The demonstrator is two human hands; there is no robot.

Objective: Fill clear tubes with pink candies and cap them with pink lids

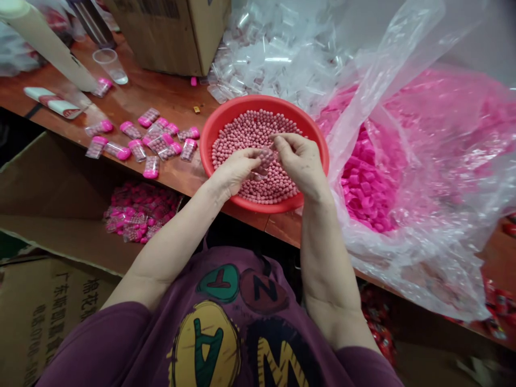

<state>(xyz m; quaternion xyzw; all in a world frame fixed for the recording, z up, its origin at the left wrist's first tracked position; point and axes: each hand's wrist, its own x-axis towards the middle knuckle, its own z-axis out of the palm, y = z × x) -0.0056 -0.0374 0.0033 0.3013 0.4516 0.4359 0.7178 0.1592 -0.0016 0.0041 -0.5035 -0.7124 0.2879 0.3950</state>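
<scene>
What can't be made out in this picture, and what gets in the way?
Head view: fill level of the clear container, covered partly by the left hand's fingers and blurred.
Head view: whether the right hand pinches anything; too small and blurred.
Head view: the floor of the red basin, hidden under pink beads.
Head view: top of the cardboard box, cut off by the upper edge.

A reddish-brown wooden table [149, 92] runs before a plain grey wall [363, 24] (dimmer toward the upper right corner).
</scene>
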